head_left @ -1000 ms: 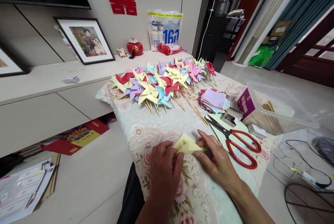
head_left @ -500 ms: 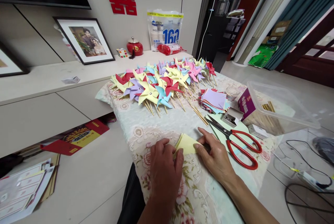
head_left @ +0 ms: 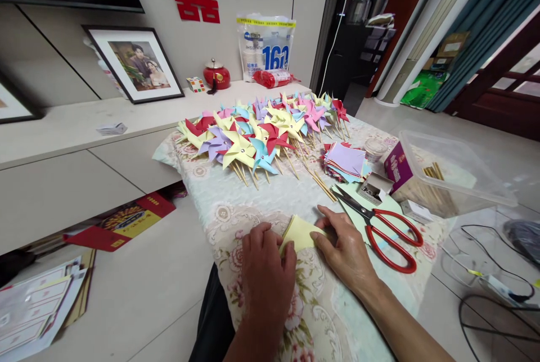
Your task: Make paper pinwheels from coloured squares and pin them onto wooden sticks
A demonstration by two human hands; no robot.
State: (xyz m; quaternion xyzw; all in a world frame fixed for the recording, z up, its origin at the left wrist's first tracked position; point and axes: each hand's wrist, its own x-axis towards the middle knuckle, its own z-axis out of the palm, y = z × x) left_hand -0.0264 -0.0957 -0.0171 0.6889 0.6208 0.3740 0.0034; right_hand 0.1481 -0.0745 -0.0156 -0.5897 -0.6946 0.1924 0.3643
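Several yellow paper sheets (head_left: 301, 231), stacked together, lie on the flowered tablecloth between my hands. My left hand (head_left: 269, 261) grips their left side, thumb along the near edge and fingers curled over the far side. At the right corner, the thumb of my right hand (head_left: 348, 249) presses on top, with its fingers bent behind. Just right of that hand lie scissors (head_left: 373, 217) with red handles, blades apart, on pale green paper (head_left: 351, 208). Beyond my hands stand many finished paper pinwheels (head_left: 240, 149) on wooden sticks.
A stack of coloured paper squares (head_left: 346, 161) lies past the scissors, with loose sticks (head_left: 324, 186) beside it. A small open box of fasteners (head_left: 374, 188) and a clear plastic bin (head_left: 459, 176) stand to the right. Cables (head_left: 485, 317) trail on the floor.
My right thumb has shifted slightly left on the yellow paper. Otherwise both hands keep their places, and the view has turned a little.
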